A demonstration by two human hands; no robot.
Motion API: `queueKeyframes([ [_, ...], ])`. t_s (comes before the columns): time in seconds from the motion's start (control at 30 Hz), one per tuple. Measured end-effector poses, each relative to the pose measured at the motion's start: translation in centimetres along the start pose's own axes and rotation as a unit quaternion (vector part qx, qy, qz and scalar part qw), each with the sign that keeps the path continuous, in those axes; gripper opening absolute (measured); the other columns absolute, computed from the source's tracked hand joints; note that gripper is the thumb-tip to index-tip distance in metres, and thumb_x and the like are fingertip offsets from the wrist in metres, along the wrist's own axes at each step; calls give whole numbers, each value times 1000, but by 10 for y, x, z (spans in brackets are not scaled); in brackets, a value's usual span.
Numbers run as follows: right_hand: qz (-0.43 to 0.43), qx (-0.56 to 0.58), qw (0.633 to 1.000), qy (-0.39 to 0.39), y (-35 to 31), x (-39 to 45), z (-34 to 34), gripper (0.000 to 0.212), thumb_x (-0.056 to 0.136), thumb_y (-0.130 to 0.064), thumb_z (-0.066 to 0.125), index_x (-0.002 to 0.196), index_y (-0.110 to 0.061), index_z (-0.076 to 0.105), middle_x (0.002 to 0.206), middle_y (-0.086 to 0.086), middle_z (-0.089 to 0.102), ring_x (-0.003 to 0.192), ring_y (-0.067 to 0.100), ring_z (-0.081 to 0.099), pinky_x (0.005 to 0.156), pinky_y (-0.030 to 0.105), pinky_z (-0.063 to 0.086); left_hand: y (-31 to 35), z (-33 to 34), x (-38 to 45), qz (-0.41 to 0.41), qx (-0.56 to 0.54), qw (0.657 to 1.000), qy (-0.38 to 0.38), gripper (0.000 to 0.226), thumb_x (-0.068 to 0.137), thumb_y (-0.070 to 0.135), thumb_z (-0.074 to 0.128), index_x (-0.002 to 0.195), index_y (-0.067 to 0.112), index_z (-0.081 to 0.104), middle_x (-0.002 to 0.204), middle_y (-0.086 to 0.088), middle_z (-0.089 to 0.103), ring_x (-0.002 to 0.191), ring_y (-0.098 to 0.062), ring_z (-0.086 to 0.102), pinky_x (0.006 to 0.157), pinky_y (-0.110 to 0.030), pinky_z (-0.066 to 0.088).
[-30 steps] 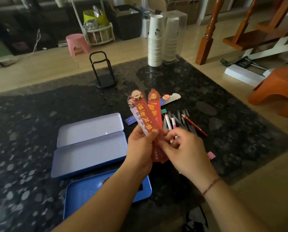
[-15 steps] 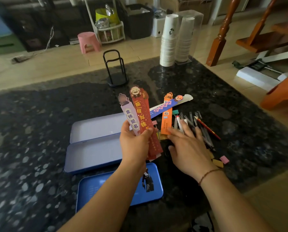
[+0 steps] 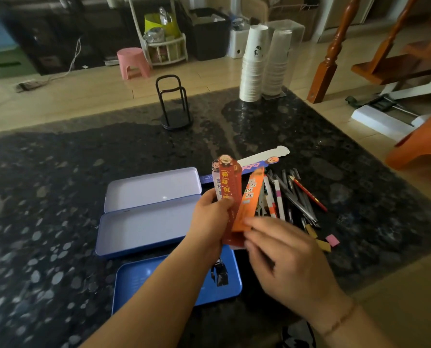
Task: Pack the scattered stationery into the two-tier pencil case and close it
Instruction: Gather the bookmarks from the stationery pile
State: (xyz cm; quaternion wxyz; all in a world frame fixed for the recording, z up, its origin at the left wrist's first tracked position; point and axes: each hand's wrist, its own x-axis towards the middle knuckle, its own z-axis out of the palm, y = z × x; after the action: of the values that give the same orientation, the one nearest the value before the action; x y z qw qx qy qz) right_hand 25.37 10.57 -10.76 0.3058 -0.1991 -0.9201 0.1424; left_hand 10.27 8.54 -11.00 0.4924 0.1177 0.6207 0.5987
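Observation:
My left hand (image 3: 213, 217) grips a small stack of bookmarks, a red one (image 3: 230, 189) in front and a pale one behind it. My right hand (image 3: 282, 254) pinches the lower end of an orange bookmark (image 3: 249, 202) and holds it against the stack. The pencil case lies open to the left: a lilac lid (image 3: 151, 188), a lilac-lined tray (image 3: 144, 227), and a separate blue tray (image 3: 169, 280) under my left forearm. A blue and a white bookmark (image 3: 264, 158) lie on the table behind. Several pens and pencils (image 3: 292, 194) lie to the right.
Small pink and yellow erasers (image 3: 327, 242) lie near the pens. On the dark granite table (image 3: 58, 197), a black wire stand (image 3: 174, 104) and stacks of paper cups (image 3: 254, 64) stand at the far side. The table edge runs along the right.
My right hand picked the orange bookmark off the table and brought it to the stack in my left hand. The pale bookmark has slid further behind the red one.

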Motion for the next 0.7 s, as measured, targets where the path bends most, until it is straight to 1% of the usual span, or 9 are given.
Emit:
queueKeyframes([
  [0.07,-7,20,999,-40,-7,-7,4,18,90,-17,60,99,-10,73,109,0,69,103,10,61,93,25,49,0,-1,-3,-3,-8,1000,-27,18,97,12,52,114,15,58,102,-17,72,86,-29,73,59,-35,57],
  [0.13,4,37,997,-65,-12,-10,5,18,90,-20,59,98,-12,73,108,-2,68,105,9,59,92,25,48,0,-1,-5,5,-1,999,-45,21,95,9,57,115,16,56,104,-14,72,87,-26,74,71,-39,60],
  [0.2,8,45,996,-71,-12,-6,5,14,88,-20,60,90,-14,73,101,-4,68,99,10,57,85,27,49,-1,1,-4,14,6,999,-45,27,93,5,59,117,16,55,105,-14,72,87,-25,74,76,-43,60],
  [0.27,-6,47,997,-60,-10,3,1,11,85,-21,63,82,-16,72,90,-7,68,88,10,55,74,28,48,0,2,-2,28,8,999,-26,27,93,4,58,118,14,56,102,-12,73,85,-25,74,74,-42,60],
  [0.33,13,70,997,-23,-2,10,-2,11,85,-23,63,80,-17,71,83,-10,67,80,8,55,68,27,46,3,1,-1,59,4,998,13,22,94,4,56,114,13,61,97,-7,75,81,-22,73,68,-36,57],
  [0.4,95,78,992,24,9,17,-3,13,87,-28,60,88,-21,70,83,-15,65,81,3,56,69,23,47,7,-2,-2,88,-36,994,60,19,96,7,52,105,18,65,94,-3,75,78,-17,72,65,-32,55],
  [0.47,205,46,977,33,25,33,-2,20,85,-33,60,103,-27,66,87,-19,63,85,3,56,69,21,46,13,-7,-2,99,-88,986,99,22,98,8,49,102,24,64,93,-3,75,76,-15,71,63,-31,56],
  [0.57,311,-103,944,-41,68,73,13,34,87,-41,59,119,-28,59,101,-9,65,98,15,54,64,26,40,14,-9,-3,83,-137,981,111,24,98,7,46,106,25,60,94,-7,74,75,-19,68,69,-34,57],
  [0.7,449,-217,861,-97,140,121,30,64,86,-66,41,121,-16,59,121,11,55,115,31,45,68,36,39,10,-9,-2,72,-113,986,102,21,100,14,46,104,29,60,91,-6,75,75,-20,68,74,-39,59],
])
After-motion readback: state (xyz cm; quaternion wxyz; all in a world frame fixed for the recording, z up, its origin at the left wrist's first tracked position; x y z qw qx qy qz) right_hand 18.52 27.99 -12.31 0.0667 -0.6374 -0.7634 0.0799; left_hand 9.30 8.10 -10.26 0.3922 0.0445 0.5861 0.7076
